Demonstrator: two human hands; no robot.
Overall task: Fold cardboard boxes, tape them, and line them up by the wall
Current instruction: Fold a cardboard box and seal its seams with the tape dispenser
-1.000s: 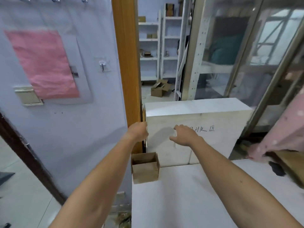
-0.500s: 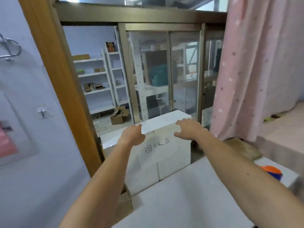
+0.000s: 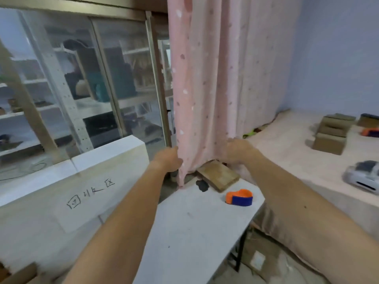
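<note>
At the left a white foam box with handwriting on its side stands against the counter. Our left hand is at the hem of the pink curtain, fingers curled; we cannot tell whether they pinch the cloth. Under that hem a stack of flat cardboard lies at the counter's far end. Its long axis runs, as far as it shows, from far left to near right, and one corner points toward the orange-and-blue tape dispenser. Our right hand lies against the curtain near the stack, and its grip is hidden too. We judge that a fresh blank is being fetched: the next move needs the curtain cleared so that one sheet can be drawn out. Folded boxes sit on the bed at the right.
</note>
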